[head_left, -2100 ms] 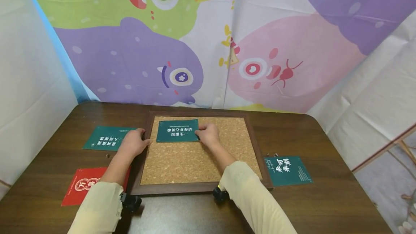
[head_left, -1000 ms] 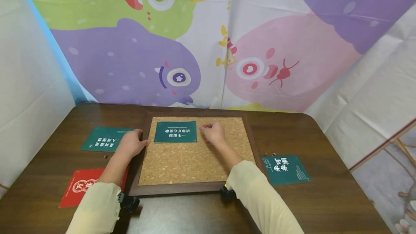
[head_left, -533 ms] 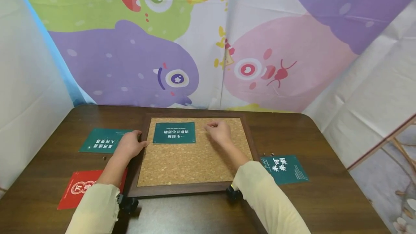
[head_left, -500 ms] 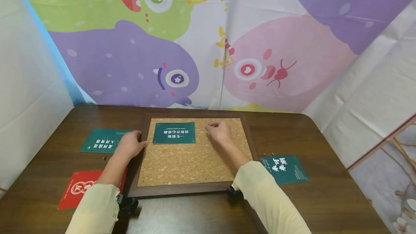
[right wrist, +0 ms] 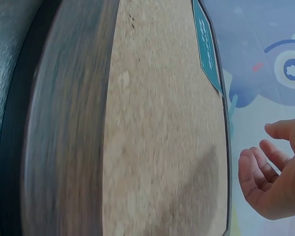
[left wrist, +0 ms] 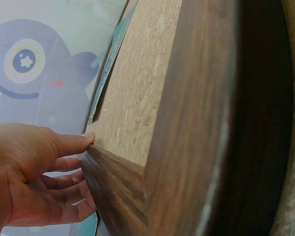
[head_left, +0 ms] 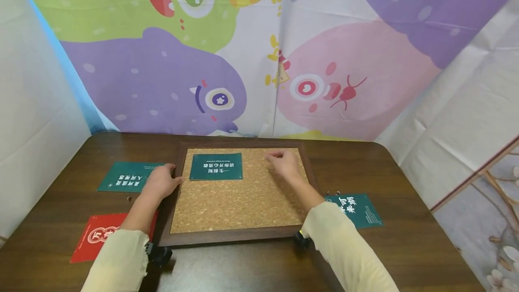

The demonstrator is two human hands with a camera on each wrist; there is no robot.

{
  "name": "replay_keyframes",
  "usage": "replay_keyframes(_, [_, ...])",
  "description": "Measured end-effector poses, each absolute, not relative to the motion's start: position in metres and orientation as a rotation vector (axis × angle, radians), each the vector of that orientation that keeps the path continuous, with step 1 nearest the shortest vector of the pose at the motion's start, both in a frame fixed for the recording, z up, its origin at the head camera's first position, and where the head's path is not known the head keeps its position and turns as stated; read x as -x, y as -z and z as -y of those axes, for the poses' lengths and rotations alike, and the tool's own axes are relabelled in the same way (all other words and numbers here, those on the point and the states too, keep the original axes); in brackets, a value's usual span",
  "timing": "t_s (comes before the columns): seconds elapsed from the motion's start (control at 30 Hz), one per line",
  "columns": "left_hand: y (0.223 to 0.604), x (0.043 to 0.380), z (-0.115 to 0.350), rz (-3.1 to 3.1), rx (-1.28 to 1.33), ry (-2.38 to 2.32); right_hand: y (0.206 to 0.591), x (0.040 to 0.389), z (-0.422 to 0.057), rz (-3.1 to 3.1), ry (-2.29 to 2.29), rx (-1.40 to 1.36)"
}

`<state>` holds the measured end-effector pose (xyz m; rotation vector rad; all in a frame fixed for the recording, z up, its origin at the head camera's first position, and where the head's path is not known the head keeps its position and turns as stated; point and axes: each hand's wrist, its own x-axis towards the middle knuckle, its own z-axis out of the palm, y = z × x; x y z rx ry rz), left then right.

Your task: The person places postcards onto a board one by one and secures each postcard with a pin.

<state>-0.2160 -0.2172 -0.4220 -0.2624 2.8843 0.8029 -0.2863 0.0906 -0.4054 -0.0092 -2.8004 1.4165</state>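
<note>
A framed cork board (head_left: 231, 206) lies on the table, with a green card with white lettering (head_left: 216, 166) on its far left part. My left hand (head_left: 161, 180) grips the board's left frame edge; the left wrist view shows the thumb (left wrist: 78, 144) on top and the other fingers curled against the outer side. Over the board's far right part hovers my right hand (head_left: 284, 166), to the right of the card. In the right wrist view its fingers (right wrist: 255, 169) are loosely bent and hold nothing, with the thumb apart from them.
Another green card (head_left: 121, 175) lies left of the board, partly behind my left hand, with a red card (head_left: 95, 238) nearer me. A third green card (head_left: 361, 211) is on the right, partly under my sleeve. Small round metallic pieces (head_left: 338, 192) lie beside it.
My right hand has let go of the green card on the board and moved to the right, away from it. The card stays in place, and my left hand keeps its grip on the frame.
</note>
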Motion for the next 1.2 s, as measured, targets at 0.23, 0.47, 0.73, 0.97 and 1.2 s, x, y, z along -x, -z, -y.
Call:
replay_keyframes(0.23, [0.423,0.216,0.218,-2.905,0.244,-0.798,0.402,0.287,-0.106,2.856,-1.303,0.027])
replay_keyframes(0.47, [0.421,0.216,0.217,-2.907,0.243,-0.794,0.398,0.286,-0.119,2.864,-1.301,0.086])
replay_keyframes(0.73, [0.423,0.217,0.217,-2.901,0.251,-0.8,0.397,0.285,-0.135,2.882,-1.323,0.142])
replay_keyframes(0.97, [0.425,0.217,0.217,-2.886,0.266,-0.803,0.394,0.283,-0.15,2.864,-1.351,0.177])
replay_keyframes(1.2, [0.425,0.217,0.218,-2.889,0.267,-0.795,0.395,0.284,-0.169,2.836,-1.429,0.177])
